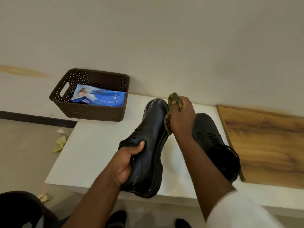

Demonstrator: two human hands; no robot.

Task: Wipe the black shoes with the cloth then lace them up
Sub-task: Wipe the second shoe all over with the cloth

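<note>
Table [92, 145] in centre, against wall. Basket [92, 111] on table's far left corner – wipes packet [100, 96] inside. Left hand [126, 163] holds near shoe [148, 145] above table, heel toward viewer. Right hand [181, 117] presses cloth [171, 112] against that shoe's right side, near toe. Second shoe [213, 142] on table, right of first, behind right forearm. Board [266, 145] right of table.
</note>
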